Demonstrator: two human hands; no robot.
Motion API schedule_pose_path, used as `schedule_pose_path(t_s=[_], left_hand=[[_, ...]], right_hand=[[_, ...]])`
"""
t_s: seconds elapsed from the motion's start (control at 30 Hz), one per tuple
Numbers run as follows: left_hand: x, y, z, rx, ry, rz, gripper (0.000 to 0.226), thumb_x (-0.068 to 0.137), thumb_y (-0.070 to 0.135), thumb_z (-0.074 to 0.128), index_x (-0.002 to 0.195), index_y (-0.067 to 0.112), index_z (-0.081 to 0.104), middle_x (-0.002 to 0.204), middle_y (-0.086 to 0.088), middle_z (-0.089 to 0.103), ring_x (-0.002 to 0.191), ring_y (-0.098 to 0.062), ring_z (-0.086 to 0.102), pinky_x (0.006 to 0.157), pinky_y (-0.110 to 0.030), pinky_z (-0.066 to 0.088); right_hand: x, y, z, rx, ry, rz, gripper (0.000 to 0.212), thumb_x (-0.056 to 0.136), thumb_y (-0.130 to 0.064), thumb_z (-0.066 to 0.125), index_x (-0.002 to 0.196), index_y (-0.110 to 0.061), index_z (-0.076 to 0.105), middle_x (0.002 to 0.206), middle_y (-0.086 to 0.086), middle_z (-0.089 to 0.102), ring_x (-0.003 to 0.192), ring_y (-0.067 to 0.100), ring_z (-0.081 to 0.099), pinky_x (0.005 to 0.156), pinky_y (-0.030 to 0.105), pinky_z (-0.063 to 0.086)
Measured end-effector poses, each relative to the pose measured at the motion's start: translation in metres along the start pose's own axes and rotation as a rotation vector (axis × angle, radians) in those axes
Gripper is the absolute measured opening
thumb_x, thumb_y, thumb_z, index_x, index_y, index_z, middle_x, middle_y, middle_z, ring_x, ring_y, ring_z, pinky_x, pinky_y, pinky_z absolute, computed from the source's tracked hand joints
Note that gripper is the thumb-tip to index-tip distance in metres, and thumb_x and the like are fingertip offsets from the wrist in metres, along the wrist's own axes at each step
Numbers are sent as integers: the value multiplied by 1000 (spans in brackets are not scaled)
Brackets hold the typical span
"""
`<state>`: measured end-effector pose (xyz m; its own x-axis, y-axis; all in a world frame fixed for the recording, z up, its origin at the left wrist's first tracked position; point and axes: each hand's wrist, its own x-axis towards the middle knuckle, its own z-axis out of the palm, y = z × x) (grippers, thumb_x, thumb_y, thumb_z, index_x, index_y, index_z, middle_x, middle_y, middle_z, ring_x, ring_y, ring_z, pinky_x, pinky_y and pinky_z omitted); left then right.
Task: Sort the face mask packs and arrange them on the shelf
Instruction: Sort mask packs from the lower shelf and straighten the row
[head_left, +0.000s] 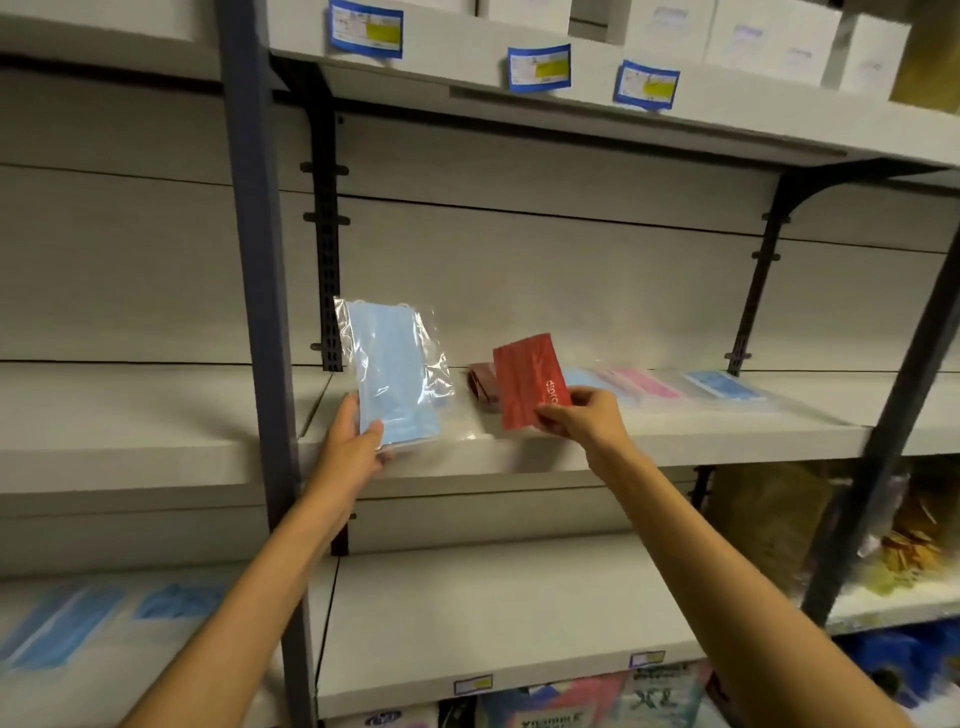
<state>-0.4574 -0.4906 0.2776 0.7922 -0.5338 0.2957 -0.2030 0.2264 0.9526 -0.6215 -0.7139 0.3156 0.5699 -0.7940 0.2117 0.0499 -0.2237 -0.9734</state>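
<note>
My left hand (356, 434) grips the lower end of a light blue face mask pack (390, 371) in clear plastic, held upright over the left part of the middle shelf (675, 441). In my right hand (584, 415) a red mask pack (530, 380) is pinched by its lower corner, tilted above the shelf. Right behind it a dark red pack (480, 384) lies on the shelf. Further right lie a pink pack (644, 383) and a blue pack (722, 385), flat in a row.
A grey upright post (260, 312) stands just left of my left hand. Black brackets (327, 234) flank the bay. White boxes (769, 41) and blue price tags (540, 67) are above. Blue masks (67, 623) lie lower left; packaged goods (909, 545) fill the lower right.
</note>
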Motion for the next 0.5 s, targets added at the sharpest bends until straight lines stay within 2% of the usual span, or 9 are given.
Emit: schedule_pose_path(t_s=[0.1,0.17,0.23,0.3,0.4,0.43,0.5], left_hand=[[18,8,6,-20,44,5,38,101,7,47,133,28,46,119,5,63,94,-16,66,54,-17,50],[30,11,10,-18,82,10,35,101,7,48,129,27,48,118,1,64,86,-16,67,48,-15,46],[41,13,14,5,113,15,31,101,5,48,124,25,50,115,-3,66,76,-15,65,43,-13,42],[50,14,18,30,119,22,30,101,5,48,122,26,50,111,-2,67,74,-15,65,47,-16,44],[61,13,24,75,117,50,31,101,6,48,123,27,50,110,3,68,75,-15,67,53,-19,46],[64,11,27,81,118,59,32,101,5,47,123,27,50,110,3,69,76,-16,67,54,-20,47],[68,7,34,86,118,67,34,100,2,47,125,25,51,113,4,68,82,-16,68,58,-21,51]], right_hand=[[50,3,10,-102,17,27,13,78,5,77,83,-3,68,93,20,74,77,29,75,73,36,63],[75,8,17,-200,45,0,10,75,2,78,81,-1,71,87,18,75,77,29,74,74,39,63],[92,11,24,-291,54,-14,13,74,-1,78,85,-1,71,88,14,75,76,25,71,72,37,63],[106,15,30,-350,34,-16,23,74,-2,79,91,-8,65,93,12,72,83,26,70,75,40,62],[121,25,37,-566,30,-112,43,73,-9,78,109,-6,55,98,11,64,90,28,64,80,42,58],[125,28,38,-661,22,-169,39,75,-13,76,107,-7,56,98,11,61,91,29,61,80,41,56],[129,31,41,-844,-21,-251,20,79,-21,71,91,-11,58,98,12,56,92,32,57,78,38,51]])
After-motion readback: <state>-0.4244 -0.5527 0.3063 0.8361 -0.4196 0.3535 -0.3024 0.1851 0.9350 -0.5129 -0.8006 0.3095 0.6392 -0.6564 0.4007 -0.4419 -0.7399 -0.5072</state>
